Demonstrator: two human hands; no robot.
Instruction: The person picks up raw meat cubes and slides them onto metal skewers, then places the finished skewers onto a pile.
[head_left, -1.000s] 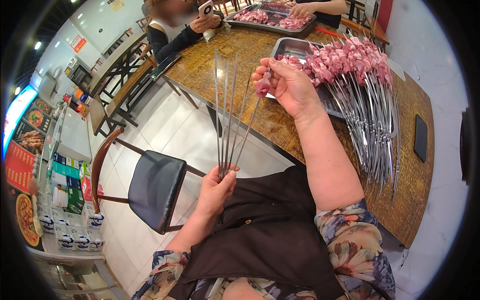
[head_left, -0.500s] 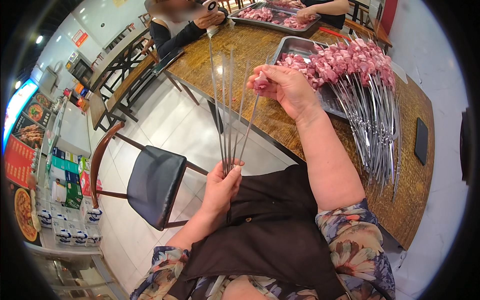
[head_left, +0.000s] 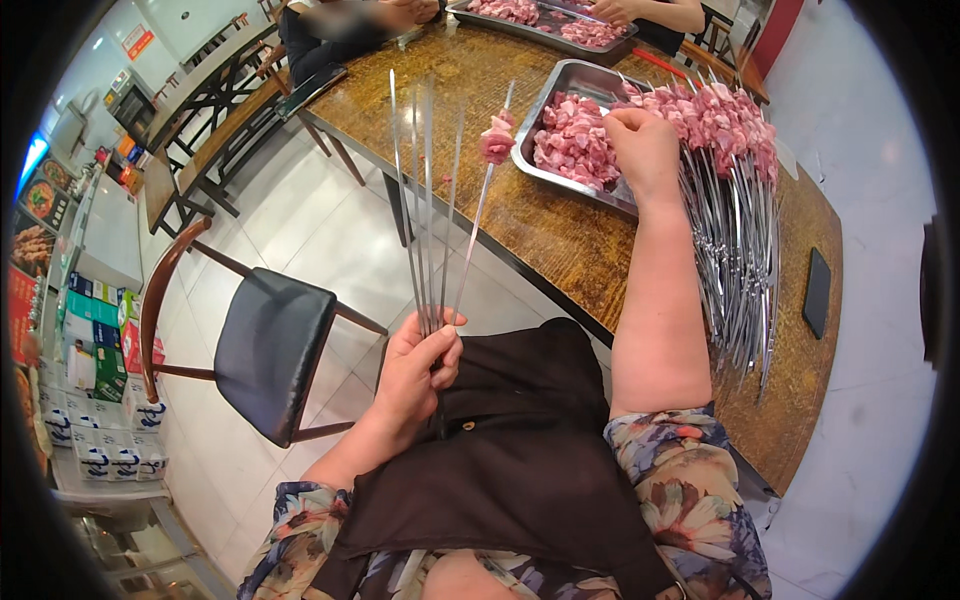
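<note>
Skewers [head_left: 428,200] rise in a thin metal fan from the left hand [head_left: 415,375] at the lower centre of the frame, the grip pressed together around their lower ends just above a dark apron [head_left: 520,450]. One skewer in the bunch leans to the right and carries a few pink meat cubes [head_left: 497,138] near its tip, upper centre of the frame, just beside the near corner of a steel tray [head_left: 560,85]. That tray sits on the brown wooden desk [head_left: 520,220] and holds a heap of raw meat [head_left: 575,145]. The right hand [head_left: 640,145] reaches over the tray's right part in the upper right of the frame, fingers curled down and pinched at the meat; what exactly they hold cannot be told from here. Right of that hand, a large pile of loaded skewers [head_left: 735,210] lies across the desk, meat ends toward the top of the frame and bare metal ends pointing down toward the person. A dark phone [head_left: 817,292] lies flat near the desk's right edge, apart from the pile. At the top of the frame a second tray [head_left: 545,25] of meat stands on the same desk, with other people's hands at it. A chair [head_left: 265,350] with a dark seat and wooden back stands on the tiled floor [head_left: 300,230] at left centre, and stacked boxes [head_left: 95,340] fill the far left edge.
</note>
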